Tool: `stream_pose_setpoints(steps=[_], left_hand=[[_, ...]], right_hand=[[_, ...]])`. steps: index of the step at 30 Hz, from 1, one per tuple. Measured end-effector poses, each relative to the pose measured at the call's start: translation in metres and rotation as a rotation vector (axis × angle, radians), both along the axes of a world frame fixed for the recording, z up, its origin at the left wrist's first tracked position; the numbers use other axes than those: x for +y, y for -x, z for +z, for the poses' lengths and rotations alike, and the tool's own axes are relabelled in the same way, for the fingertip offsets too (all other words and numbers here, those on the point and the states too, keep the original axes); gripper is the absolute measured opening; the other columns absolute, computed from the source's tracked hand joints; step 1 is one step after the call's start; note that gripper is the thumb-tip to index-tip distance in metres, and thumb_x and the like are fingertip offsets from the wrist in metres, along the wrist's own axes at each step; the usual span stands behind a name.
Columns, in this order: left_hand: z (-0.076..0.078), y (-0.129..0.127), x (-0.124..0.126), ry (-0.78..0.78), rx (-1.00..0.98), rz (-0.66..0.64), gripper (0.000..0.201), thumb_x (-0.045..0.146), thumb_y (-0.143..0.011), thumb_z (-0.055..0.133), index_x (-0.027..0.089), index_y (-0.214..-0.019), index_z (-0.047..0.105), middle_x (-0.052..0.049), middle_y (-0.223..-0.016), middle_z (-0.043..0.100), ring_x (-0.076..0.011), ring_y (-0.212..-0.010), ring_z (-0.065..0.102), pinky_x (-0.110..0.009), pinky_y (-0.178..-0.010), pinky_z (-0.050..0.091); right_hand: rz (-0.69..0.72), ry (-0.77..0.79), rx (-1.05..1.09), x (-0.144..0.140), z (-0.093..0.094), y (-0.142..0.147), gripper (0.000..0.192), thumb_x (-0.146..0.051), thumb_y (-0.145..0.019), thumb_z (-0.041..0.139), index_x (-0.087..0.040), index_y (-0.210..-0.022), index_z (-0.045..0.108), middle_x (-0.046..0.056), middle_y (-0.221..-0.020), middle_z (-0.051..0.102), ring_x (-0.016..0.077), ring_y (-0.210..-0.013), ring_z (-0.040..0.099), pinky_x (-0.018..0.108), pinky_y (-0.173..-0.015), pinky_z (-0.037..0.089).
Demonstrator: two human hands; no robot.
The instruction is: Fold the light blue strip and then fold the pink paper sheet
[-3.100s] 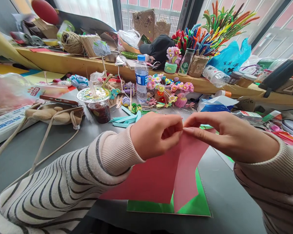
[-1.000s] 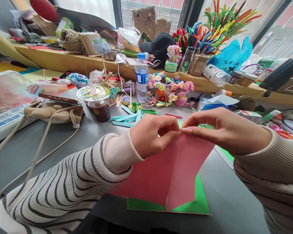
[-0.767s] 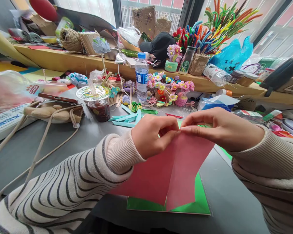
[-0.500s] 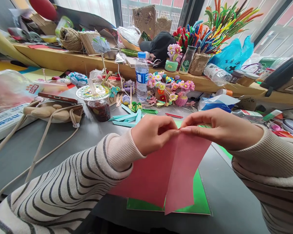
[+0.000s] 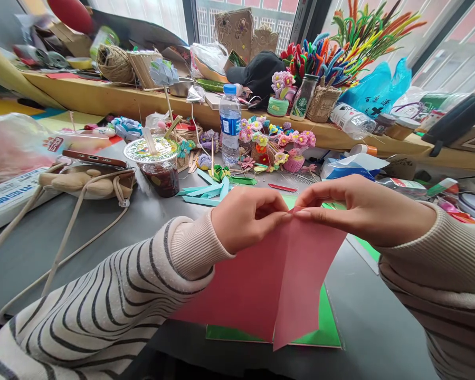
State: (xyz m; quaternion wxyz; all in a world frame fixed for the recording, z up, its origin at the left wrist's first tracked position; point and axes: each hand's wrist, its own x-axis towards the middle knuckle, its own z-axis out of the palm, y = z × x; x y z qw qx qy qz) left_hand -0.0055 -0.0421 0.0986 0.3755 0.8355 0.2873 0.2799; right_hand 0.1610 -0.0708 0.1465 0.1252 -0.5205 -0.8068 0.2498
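A sheet of pink-red paper (image 5: 241, 287) hangs from both hands, with a crease or split running down from the pinched top edge; which of the two it is I cannot tell. My left hand (image 5: 247, 219) is closed, thumb and forefinger pinching the top edge. Just to its right, my right hand (image 5: 360, 211) pinches the same edge, its fingertips almost touching the left ones. The narrower right part of the paper (image 5: 303, 279) angles toward me. Below lies green paper (image 5: 328, 324), partly hidden by the pink-red sheet.
Light-blue paper strips (image 5: 208, 192) lie beyond my left hand. A lidded drink cup (image 5: 154, 169), a water bottle (image 5: 230, 126) and crocheted flowers (image 5: 279, 140) stand farther back. At left is a beige bag (image 5: 85, 182) with a phone (image 5: 95, 158) on it. A crowded wooden ledge (image 5: 206, 113) runs behind.
My right hand has shifted slightly right, so the fingertips are a little farther apart. The right part of the paper has swung slightly right with it.
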Motion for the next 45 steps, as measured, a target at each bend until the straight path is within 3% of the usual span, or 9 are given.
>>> stream_pose_setpoints(steps=[15,27,30,37,41,45], left_hand=[[-0.002,0.001,0.002,-0.186,0.072,0.021,0.011,0.019,-0.071,0.048,0.012,-0.068,0.057,0.0,-0.06,0.057,-0.0077,-0.054,0.049,-0.018,-0.053,0.038],[-0.003,0.002,-0.006,-0.211,0.023,0.097,0.011,0.019,-0.072,0.047,0.014,-0.069,0.056,0.002,-0.06,0.057,-0.0078,-0.055,0.05,-0.018,-0.056,0.039],[-0.003,0.002,-0.004,-0.127,-0.04,0.093,0.01,0.019,-0.071,0.048,0.014,-0.069,0.057,0.001,-0.062,0.058,-0.0081,-0.058,0.051,-0.018,-0.057,0.04],[-0.006,0.004,0.005,0.285,-0.069,-0.022,0.014,0.023,-0.065,0.056,0.01,-0.067,0.058,-0.001,-0.061,0.057,-0.0099,-0.059,0.052,-0.018,-0.053,0.04],[-0.01,0.005,0.009,0.413,-0.165,0.035,0.013,0.023,-0.063,0.058,0.01,-0.065,0.058,0.0,-0.062,0.057,-0.0097,-0.06,0.052,-0.018,-0.054,0.04],[-0.026,0.005,0.021,0.513,-0.207,0.075,0.016,0.025,-0.06,0.061,0.01,-0.065,0.057,0.0,-0.061,0.056,-0.0086,-0.059,0.051,-0.018,-0.053,0.039]], right_hand=[[0.068,-0.035,-0.155,0.005,-0.001,0.002,0.022,-0.03,-0.073,0.044,-0.02,-0.071,0.063,0.0,-0.068,0.065,0.0156,-0.064,0.056,0.024,-0.054,0.04],[0.072,0.011,-0.048,0.005,0.002,0.002,0.018,-0.025,-0.072,0.047,-0.02,-0.069,0.063,-0.003,-0.065,0.063,0.0123,-0.064,0.056,0.019,-0.054,0.039],[0.067,0.027,-0.025,0.005,0.002,0.003,0.018,-0.026,-0.072,0.046,-0.02,-0.071,0.063,-0.002,-0.067,0.064,0.0129,-0.065,0.056,0.02,-0.054,0.039],[-0.009,0.018,0.016,0.007,0.001,-0.003,0.017,-0.032,-0.067,0.052,-0.019,-0.066,0.064,0.0,-0.064,0.063,0.0145,-0.063,0.055,0.023,-0.054,0.039],[-0.282,0.06,0.316,0.007,-0.021,-0.032,0.021,-0.036,-0.059,0.062,-0.02,-0.072,0.062,0.001,-0.071,0.062,0.0144,-0.067,0.055,0.024,-0.06,0.04],[-0.463,0.367,0.796,0.003,-0.075,-0.043,0.027,-0.041,-0.057,0.063,-0.02,-0.075,0.062,0.001,-0.069,0.062,0.0147,-0.065,0.056,0.026,-0.061,0.043]])
